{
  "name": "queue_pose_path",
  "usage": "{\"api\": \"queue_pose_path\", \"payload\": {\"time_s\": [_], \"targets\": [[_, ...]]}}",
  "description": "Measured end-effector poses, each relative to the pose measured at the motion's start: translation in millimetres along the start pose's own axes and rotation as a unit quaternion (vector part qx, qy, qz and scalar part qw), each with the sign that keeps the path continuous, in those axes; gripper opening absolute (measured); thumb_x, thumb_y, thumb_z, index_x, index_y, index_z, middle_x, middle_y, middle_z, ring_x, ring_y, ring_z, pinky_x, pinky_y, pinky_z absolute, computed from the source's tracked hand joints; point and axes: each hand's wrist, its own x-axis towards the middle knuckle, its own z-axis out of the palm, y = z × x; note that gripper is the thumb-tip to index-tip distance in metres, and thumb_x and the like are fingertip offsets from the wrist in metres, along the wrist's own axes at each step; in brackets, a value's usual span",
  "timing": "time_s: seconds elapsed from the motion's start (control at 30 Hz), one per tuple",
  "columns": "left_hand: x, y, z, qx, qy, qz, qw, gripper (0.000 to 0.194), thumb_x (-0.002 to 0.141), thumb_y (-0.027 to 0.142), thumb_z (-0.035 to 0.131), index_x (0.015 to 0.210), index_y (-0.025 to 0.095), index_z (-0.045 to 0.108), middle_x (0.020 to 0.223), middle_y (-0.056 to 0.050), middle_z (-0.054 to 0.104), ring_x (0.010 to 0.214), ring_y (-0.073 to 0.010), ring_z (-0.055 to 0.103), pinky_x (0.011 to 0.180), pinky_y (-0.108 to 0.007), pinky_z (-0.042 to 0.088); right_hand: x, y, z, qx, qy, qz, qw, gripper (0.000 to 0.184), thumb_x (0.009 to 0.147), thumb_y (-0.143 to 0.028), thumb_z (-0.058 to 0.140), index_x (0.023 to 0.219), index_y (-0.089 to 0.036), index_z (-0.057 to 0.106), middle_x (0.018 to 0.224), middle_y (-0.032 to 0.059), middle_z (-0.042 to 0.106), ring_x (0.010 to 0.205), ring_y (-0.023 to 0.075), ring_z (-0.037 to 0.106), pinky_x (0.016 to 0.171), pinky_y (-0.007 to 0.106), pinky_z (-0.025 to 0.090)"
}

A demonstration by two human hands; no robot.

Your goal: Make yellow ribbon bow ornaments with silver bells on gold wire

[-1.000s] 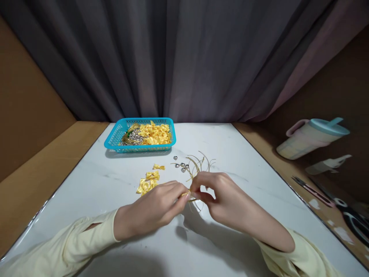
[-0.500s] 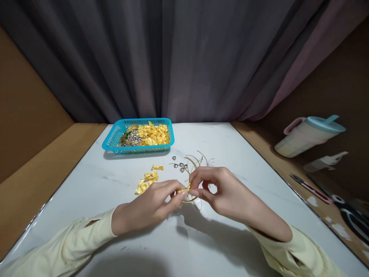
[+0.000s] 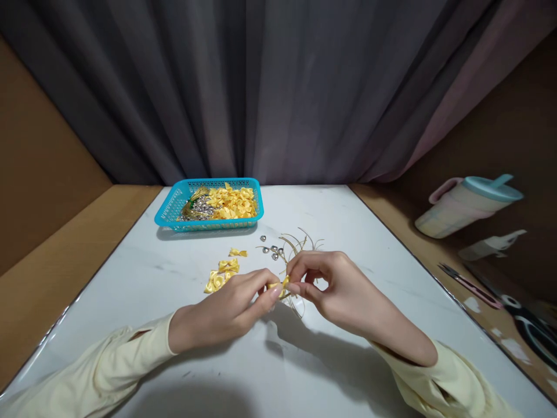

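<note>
My left hand (image 3: 230, 305) and my right hand (image 3: 337, 287) meet over the middle of the white table (image 3: 174, 290), fingertips pinched together on a small yellow ribbon bow (image 3: 281, 286) with a thin gold cord looped under it. Just left of my left hand lies a little heap of yellow bows (image 3: 221, 274). Behind my right hand sit loose gold cords (image 3: 302, 241) and a few silver beads (image 3: 270, 249).
A turquoise basket (image 3: 174, 206) at the back left holds many yellow bows, silver beads and gold cord. On the right ledge stand a lidded cup (image 3: 467, 206), a craft knife (image 3: 467, 283) and scissors (image 3: 535, 328). A grey curtain hangs behind.
Both hands have stayed pinched on the bow and cord; the fingers shifted slightly and the cord loop beneath them drew tighter.
</note>
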Motion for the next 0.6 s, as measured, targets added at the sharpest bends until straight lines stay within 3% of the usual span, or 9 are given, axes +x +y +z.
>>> {"api": "queue_pose_path", "payload": {"time_s": [0.2,0.6], "targets": [[-1.5,-6.2,5.0,0.017,0.022,0.024,0.999,0.017,0.095,0.026,0.036,0.086,0.018,0.048,0.077,0.0,0.054,0.066,-0.0123,0.05,0.066,-0.025,0.042,1.4,-3.4,0.7,-0.001,0.002,0.013,1.0,0.016,0.071,-0.002,0.055,0.062,-0.015,0.058,0.069,0.0041,0.063,0.064,0.0151,0.056,0.059,0.027,0.045],[2.7,-1.2,0.7,-0.079,0.011,-0.054,0.995,0.022,0.093,0.029,0.038,0.081,0.017,0.052,0.073,0.0,0.055,0.067,-0.012,0.051,0.052,-0.02,0.04,1.0,-1.2,1.1,0.017,0.001,0.009,1.0,0.016,0.073,-0.002,0.054,0.063,-0.014,0.058,0.071,0.0049,0.063,0.066,0.0155,0.057,0.061,0.027,0.045]]}}
